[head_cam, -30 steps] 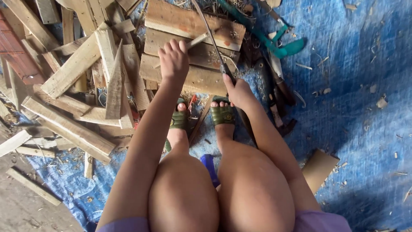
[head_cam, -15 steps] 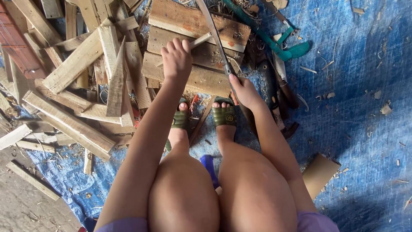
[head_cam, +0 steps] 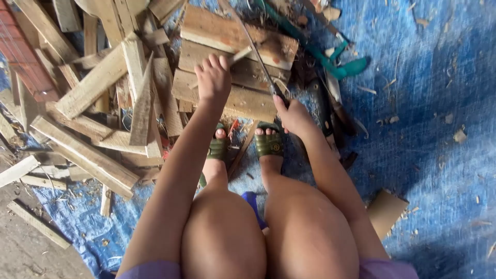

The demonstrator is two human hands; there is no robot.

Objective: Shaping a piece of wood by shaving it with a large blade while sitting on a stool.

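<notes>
Little had shifted since the earlier frame: both hands stayed where they were, and the long blade had swung only slightly, its tip reaching nearer the top edge of the frame.

At upper centre, the left hand (head_cam: 213,77) lay on a small wooden stick (head_cam: 241,55), fingers (head_cam: 207,63) curled loosely over it, pressing it against a stack of three flat planks (head_cam: 227,98). Just right of centre, the right hand (head_cam: 293,114) was clenched around the handle of one long knife (head_cam: 254,51), whose blade slanted up and left across the planks to the stick.

Two feet in two green sandals (head_cam: 269,144) stood just below the planks, on a blue tarp (head_cam: 434,134). A loose pile of scrap wood (head_cam: 93,103), too jumbled to count, filled the upper left. One green-handled tool (head_cam: 330,62) lay at upper right, and one cardboard piece (head_cam: 385,212) at lower right.
</notes>
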